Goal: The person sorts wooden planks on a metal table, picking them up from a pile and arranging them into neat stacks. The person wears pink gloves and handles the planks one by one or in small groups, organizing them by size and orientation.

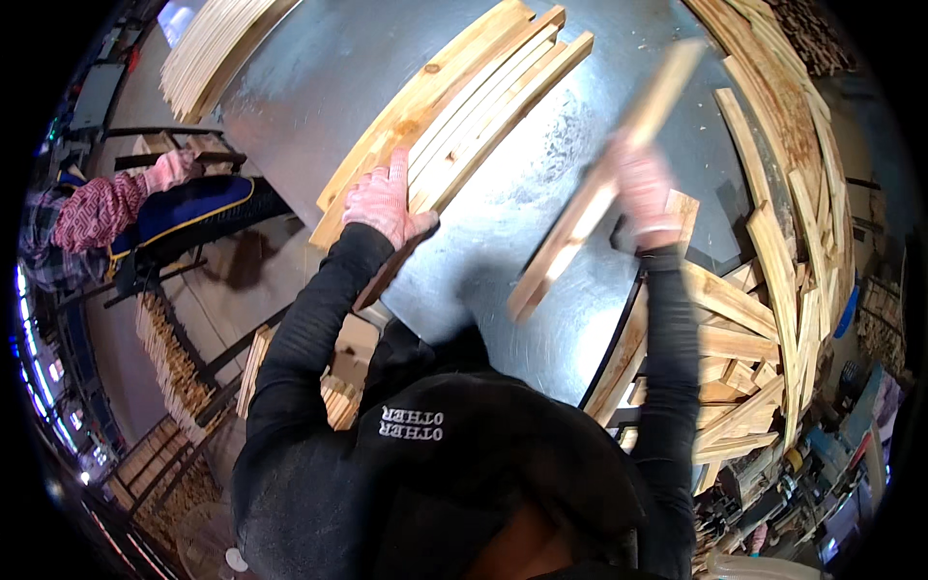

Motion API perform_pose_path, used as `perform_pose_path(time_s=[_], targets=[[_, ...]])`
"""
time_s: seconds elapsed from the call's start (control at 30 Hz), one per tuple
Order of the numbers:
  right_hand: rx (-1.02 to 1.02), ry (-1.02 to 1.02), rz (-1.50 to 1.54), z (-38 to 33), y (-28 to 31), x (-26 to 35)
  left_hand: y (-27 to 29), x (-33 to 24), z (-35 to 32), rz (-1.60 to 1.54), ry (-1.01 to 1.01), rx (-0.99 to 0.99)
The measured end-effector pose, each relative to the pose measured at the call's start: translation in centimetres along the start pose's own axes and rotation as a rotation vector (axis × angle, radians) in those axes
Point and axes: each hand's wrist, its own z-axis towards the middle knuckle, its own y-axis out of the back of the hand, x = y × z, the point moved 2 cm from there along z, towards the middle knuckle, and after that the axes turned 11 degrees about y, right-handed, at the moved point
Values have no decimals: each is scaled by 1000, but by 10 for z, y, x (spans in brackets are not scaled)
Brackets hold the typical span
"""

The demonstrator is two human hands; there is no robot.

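My left hand (379,203), in a pale pink knit glove, lies on a row of long wooden strips (474,101) set side by side on the metal tabletop. Its fingers are stretched out and the thumb stands apart. To the right, my right hand (646,188), gloved alike and blurred by motion, grips a single wooden strip (572,237). That strip slants from lower left to upper right over the table, apart from the row. A shorter wooden piece (682,215) shows just beyond the right wrist, partly hidden by it.
Beneath the strips spreads a shiny metal tabletop (454,275). Stacked thin slats (217,58) stand at its far left corner. A heap of loose wooden strips (773,251) fills the right side. On the left, a gloved co-worker (87,217) is near racks with stacked wood (172,362).
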Motion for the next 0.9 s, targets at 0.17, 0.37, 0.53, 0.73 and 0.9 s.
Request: perform_pose_path(time_s=[0.17,0.37,0.53,0.73,0.9], targets=[[153,-130,23,-47,-109,114,-16,68,47,-196,159,-645],[518,-92,143,-80,-161,187,-45,118,80,-667,38,-37],[943,-221,456,-102,-173,247,4,117,15,-141,-11,-329],[225,424,59,-83,-20,147,2,130,1,-4,86,-436],[666,-99,-789,-154,175,-1,20,56,-25,-772,-303,-615]])
